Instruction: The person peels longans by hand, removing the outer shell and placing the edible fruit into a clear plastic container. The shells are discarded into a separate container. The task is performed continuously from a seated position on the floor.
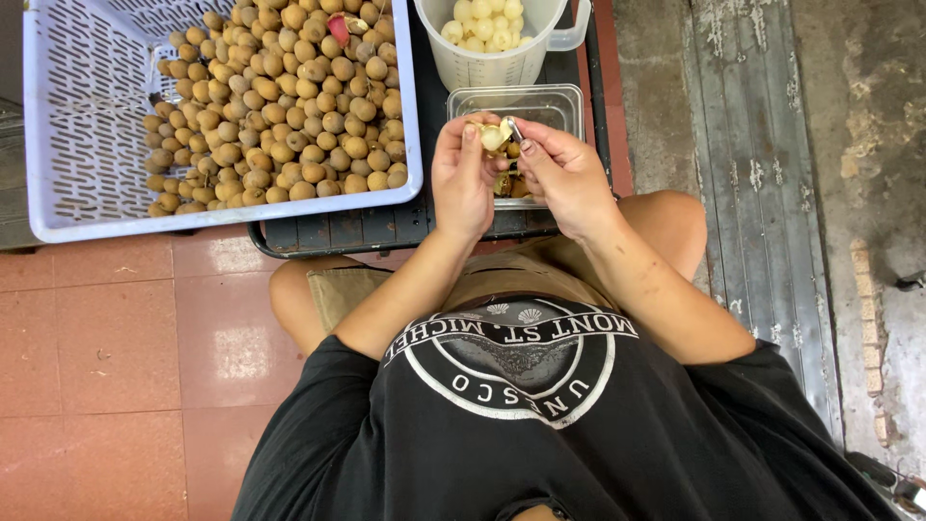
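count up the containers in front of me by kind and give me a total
Lavender slatted basket of brown unpeeled fruit: 1
White measuring jug of peeled pale fruit: 1
Clear plastic tub, under the hands, with peel scraps inside: 1
Total: 3 containers

Left hand and right hand both hold one part-peeled fruit over the tub.

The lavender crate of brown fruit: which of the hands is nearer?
Left. The left hand is just right of the lavender crate; the right hand lies farther right, over the clear tub.
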